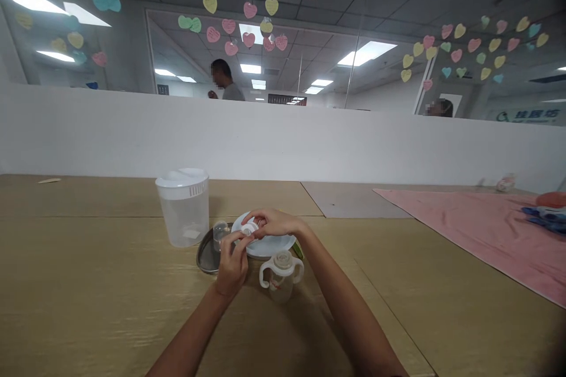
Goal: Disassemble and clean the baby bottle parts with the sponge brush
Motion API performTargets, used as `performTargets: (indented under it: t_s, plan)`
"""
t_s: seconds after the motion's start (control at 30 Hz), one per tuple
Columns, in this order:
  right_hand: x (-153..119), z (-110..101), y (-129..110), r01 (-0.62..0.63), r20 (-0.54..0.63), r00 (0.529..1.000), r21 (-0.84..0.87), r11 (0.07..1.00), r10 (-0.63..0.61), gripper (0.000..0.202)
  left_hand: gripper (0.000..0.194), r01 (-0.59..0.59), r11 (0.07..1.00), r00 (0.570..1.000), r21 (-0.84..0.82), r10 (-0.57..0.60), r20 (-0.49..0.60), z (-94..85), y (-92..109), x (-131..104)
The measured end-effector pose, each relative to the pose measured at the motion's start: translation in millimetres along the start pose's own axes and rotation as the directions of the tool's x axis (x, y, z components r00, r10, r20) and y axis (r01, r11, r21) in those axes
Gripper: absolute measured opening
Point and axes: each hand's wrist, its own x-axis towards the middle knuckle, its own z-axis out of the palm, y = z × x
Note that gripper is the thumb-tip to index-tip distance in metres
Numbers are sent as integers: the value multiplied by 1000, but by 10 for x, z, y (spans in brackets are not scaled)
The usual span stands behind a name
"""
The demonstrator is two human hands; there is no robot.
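Fingers of my left hand and my right hand are pinched around a small white bottle collar, above the left side of a white plate. My fingers cover part of the collar, so its details are hard to make out. Upright on the table in front of the plate is a clear baby bottle with two white handles and an uncovered neck. A clear dome-shaped cap stands on a dark metal tray, just left of my left hand.
Behind the tray stands a tall translucent bucket with a white lid. Something green peeks out at the plate's right edge. A pink cloth covers the right of the table. Beyond the low white wall, two people show through glass.
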Motion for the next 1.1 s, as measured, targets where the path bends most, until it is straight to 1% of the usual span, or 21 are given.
performTargets:
  t_s: [0.1, 0.2, 0.33, 0.43, 0.53, 0.6, 0.7, 0.8, 0.93, 1.0, 1.07, 1.1]
  plan:
    - [-44, -22, -45, 7, -93, 996, 103, 995, 2, 42, 28, 77, 997, 996, 12, -76, -42, 11, 7, 10]
    - [-74, -39, -82, 31, -122, 993, 177, 984, -9, 45, 31, 155, 987, 986, 46, -152, -64, 14, -4, 25]
    - [-83, -53, -89, -15, -109, 993, 198, 980, 37, 49, 32, 118, 992, 993, 50, -117, -36, 4, -39, 38]
    - [-88, -50, -97, -78, -149, 983, 181, 980, 105, 48, 34, 122, 992, 992, -2, -122, 2, 17, -69, 21]
    - [-99, -40, -132, -111, -194, 971, 165, 980, 142, 41, 34, 153, 987, 988, -45, -151, 28, 55, -99, -20]
    - [-106, -37, -156, -95, -182, 976, 136, 986, 119, 33, 30, 168, 984, 986, -59, -166, 35, 75, -111, -46]
    - [-123, -52, -166, -40, -103, 993, 129, 991, 54, 25, 22, 176, 980, 984, -93, -171, 51, 75, -104, -59]
    - [-156, -89, -146, -35, -42, 998, 121, 992, 41, 28, 22, 226, 967, 974, -120, -221, 53, 47, -77, -45]
    - [-199, -128, -119, -47, 5, 999, -10, 999, 47, 33, 27, 362, 924, 932, -122, -355, 71, 25, -61, -26]
    - [-201, -128, -113, -54, 33, 998, -58, 997, 56, 38, 29, 407, 907, 913, -111, -400, 81, 27, -65, -19]
    - [-190, -114, -113, -66, 26, 997, -99, 993, 69, 41, 31, 421, 902, 906, -96, -413, 93, 31, -70, -11]
    - [-182, -105, -116, -72, 3, 997, -127, 989, 73, 39, 31, 422, 902, 905, -91, -413, 104, 32, -70, -7]
